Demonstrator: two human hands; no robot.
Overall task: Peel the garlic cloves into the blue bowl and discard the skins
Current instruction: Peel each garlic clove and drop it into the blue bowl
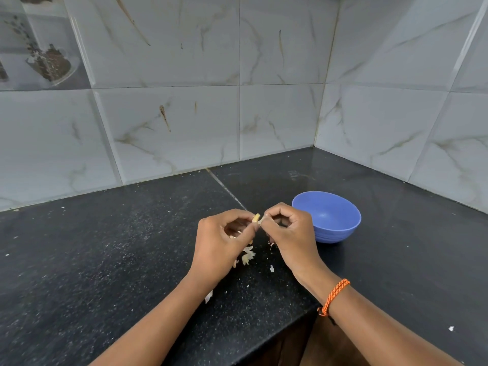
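Black speckled counter (105,260) in a tiled corner, marble-look wall tiles (171,128) behind. I see both hands meeting mid-counter: left hand (221,241) pinched shut on a small pale garlic clove (255,217), right hand (287,233) also closed, fingertips nipping the clove's skin right where the two hands touch. Orange thread bracelet (334,297) on the right wrist. Step, my call: mid-peel, skin being pulled off. Loose skins (248,256) lie on the counter under and just behind the hands; a few flecks nearer the front edge. Blue bowl (327,216) sits just beside the right hand, to its right; looks empty from here, though the near inside is hidden. Next, I'd say: strip the rest, short reach right to drop the clove in. Open counter left and right; counter front edge close under the wrists, so skins could slip off.
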